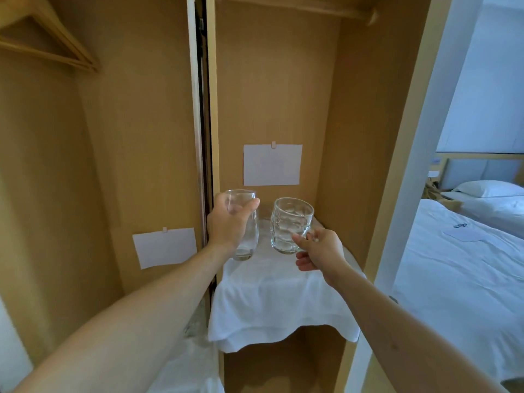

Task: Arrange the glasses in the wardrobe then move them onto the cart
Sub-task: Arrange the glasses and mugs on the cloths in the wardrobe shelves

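Glasses (245,225) and (290,225), one per hand, held above the cloth-covered shelf (283,293).

The glass (246,222) in the left hand (226,222) is clear and smooth, with a glossy wall. The mug (289,225) gripped by the right hand (320,251) is clear glass too, its surface dimpled and shiny. Below both hands lies a white cloth (278,293), matt and softly creased. Behind them the wardrobe (272,80) panels look like matt, smooth wood. Two white paper sheets (272,165) hang flat and matt. Up left, a wooden hanger (48,38) looks smooth.
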